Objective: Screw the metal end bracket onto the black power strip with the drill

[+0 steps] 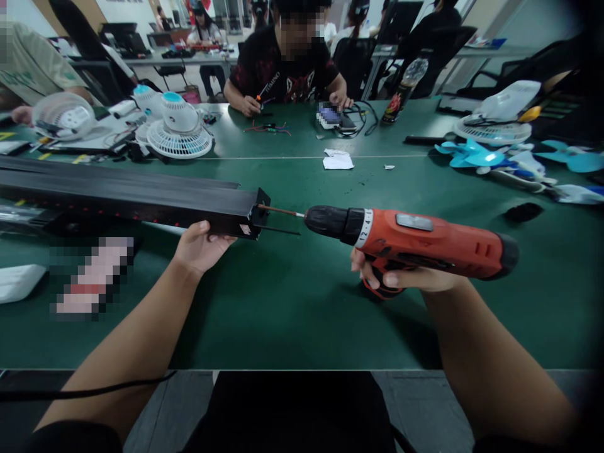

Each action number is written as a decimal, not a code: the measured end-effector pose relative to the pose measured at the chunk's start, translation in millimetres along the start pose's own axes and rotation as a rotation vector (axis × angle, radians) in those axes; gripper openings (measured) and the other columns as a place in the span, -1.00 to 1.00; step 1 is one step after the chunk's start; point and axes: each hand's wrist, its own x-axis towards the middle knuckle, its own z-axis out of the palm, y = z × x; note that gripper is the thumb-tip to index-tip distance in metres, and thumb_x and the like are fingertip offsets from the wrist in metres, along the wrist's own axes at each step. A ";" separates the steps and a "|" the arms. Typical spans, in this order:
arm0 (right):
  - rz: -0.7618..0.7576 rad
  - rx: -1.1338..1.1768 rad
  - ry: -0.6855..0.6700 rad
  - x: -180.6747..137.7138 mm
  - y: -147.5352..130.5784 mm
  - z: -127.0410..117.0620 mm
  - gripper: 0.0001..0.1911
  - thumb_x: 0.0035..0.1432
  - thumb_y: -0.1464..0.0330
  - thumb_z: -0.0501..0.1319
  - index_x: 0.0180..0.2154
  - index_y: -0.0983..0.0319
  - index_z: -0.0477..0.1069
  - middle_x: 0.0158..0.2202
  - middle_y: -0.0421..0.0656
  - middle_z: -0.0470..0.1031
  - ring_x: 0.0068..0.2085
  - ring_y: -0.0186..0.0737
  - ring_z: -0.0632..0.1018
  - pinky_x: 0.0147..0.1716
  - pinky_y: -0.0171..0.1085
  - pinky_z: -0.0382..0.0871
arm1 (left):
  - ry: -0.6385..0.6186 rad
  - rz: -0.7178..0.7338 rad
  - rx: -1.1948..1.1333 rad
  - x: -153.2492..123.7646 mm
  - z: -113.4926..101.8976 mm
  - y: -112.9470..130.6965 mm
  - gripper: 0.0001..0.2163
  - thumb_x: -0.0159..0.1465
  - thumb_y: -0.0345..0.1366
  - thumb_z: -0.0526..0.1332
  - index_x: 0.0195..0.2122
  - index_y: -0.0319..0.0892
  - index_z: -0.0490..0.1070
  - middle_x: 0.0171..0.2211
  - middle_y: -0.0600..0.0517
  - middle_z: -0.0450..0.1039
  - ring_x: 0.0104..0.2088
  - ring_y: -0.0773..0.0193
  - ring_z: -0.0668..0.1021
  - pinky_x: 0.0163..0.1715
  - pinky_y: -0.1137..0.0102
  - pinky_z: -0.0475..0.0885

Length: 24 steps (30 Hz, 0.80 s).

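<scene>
My right hand (391, 277) is wrapped round the grip of an orange and black cordless drill (425, 236), which points left. A long thin bit (283, 211) runs from its chuck to the end face of a long black rectangular bar (198, 204); whether the tip sits in a screw there I cannot tell. My left hand (202, 245) holds the bar near that end, thumb on the near side and fingers underneath. Below the bit, a thin dark rod (280, 230) sticks out from the bar's end. A small white label (245, 229) marks the bar's side.
Across the green table (292, 302) a person (283, 63) holds a screwdriver near some wires (268, 128). White fans (177, 129) stand at the back left. Blue fan blades (472, 153) lie at the right, with a bottle (403, 94) behind. A paper scrap (338, 160) lies mid-table.
</scene>
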 end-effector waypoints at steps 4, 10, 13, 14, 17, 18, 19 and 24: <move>0.000 0.028 -0.010 1.1 1.6 0.1 -0.53 0.40 0.13 0.53 0.20 0.19 0.62 -0.12 -0.05 0.72 -0.41 -0.25 0.67 -0.49 -0.30 0.67 | 0.004 -0.002 -0.005 -0.2 -0.5 -0.4 -0.57 -0.11 -0.16 0.76 -0.53 -0.12 0.50 -0.69 0.25 0.10 -0.59 0.41 0.34 -0.35 0.38 0.60; 0.018 0.025 -0.058 3.4 -3.0 -0.4 -0.55 0.42 0.12 0.51 0.18 0.21 0.61 -0.30 -0.15 0.69 -0.45 -0.25 0.64 -0.51 -0.33 0.61 | 0.002 -0.003 0.005 -0.2 -1.7 -0.3 -0.63 -0.07 -0.19 0.72 -0.45 -0.11 0.53 -0.69 0.26 0.12 -0.61 0.38 0.39 -0.33 0.34 0.63; 0.044 0.015 -0.060 3.8 -6.0 0.2 -0.56 0.42 0.10 0.51 0.15 0.21 0.62 -0.33 -0.17 0.67 -0.47 -0.25 0.62 -0.54 -0.33 0.59 | 0.008 0.002 0.011 0.2 -2.4 -0.7 -0.61 -0.08 -0.17 0.73 -0.40 -0.11 0.57 -0.69 0.27 0.14 -0.61 0.38 0.40 -0.30 0.34 0.66; 0.050 0.019 -0.060 3.7 -6.5 0.4 -0.57 0.42 0.09 0.50 0.15 0.21 0.62 -0.34 -0.17 0.67 -0.48 -0.26 0.62 -0.55 -0.32 0.59 | 0.009 0.005 0.010 0.3 -2.7 -0.9 -0.61 -0.08 -0.17 0.73 -0.40 -0.11 0.57 -0.69 0.27 0.14 -0.61 0.38 0.41 -0.30 0.34 0.67; 0.056 0.039 -0.061 2.7 -6.2 0.7 -0.56 0.42 0.09 0.51 0.16 0.20 0.62 -0.33 -0.17 0.67 -0.49 -0.27 0.61 -0.55 -0.33 0.59 | 0.006 0.001 0.004 0.5 -3.6 -1.2 -0.61 -0.07 -0.17 0.73 -0.42 -0.10 0.55 -0.69 0.26 0.14 -0.60 0.38 0.41 -0.30 0.34 0.68; 0.055 0.043 -0.057 2.3 -5.7 0.7 -0.56 0.42 0.10 0.51 0.16 0.20 0.62 -0.30 -0.15 0.68 -0.48 -0.27 0.62 -0.54 -0.33 0.59 | 0.006 -0.001 0.002 0.5 -3.8 -1.2 -0.62 -0.06 -0.18 0.73 -0.42 -0.10 0.55 -0.69 0.26 0.15 -0.61 0.38 0.41 -0.29 0.33 0.69; 0.050 0.047 -0.051 2.1 -5.2 0.7 -0.56 0.41 0.11 0.52 0.17 0.20 0.62 -0.26 -0.13 0.69 -0.46 -0.27 0.63 -0.54 -0.33 0.60 | 0.005 -0.003 0.001 0.4 -3.9 -1.1 -0.63 -0.05 -0.18 0.72 -0.42 -0.10 0.55 -0.69 0.26 0.15 -0.61 0.38 0.40 -0.28 0.33 0.69; 0.025 0.057 -0.037 2.6 -3.9 1.1 -0.56 0.42 0.13 0.52 0.19 0.19 0.62 -0.13 -0.07 0.71 -0.43 -0.29 0.65 -0.50 -0.34 0.64 | 0.002 -0.014 -0.011 0.0 -2.3 -0.2 -0.62 -0.08 -0.20 0.73 -0.49 -0.11 0.53 -0.70 0.24 0.15 -0.59 0.40 0.40 -0.31 0.38 0.65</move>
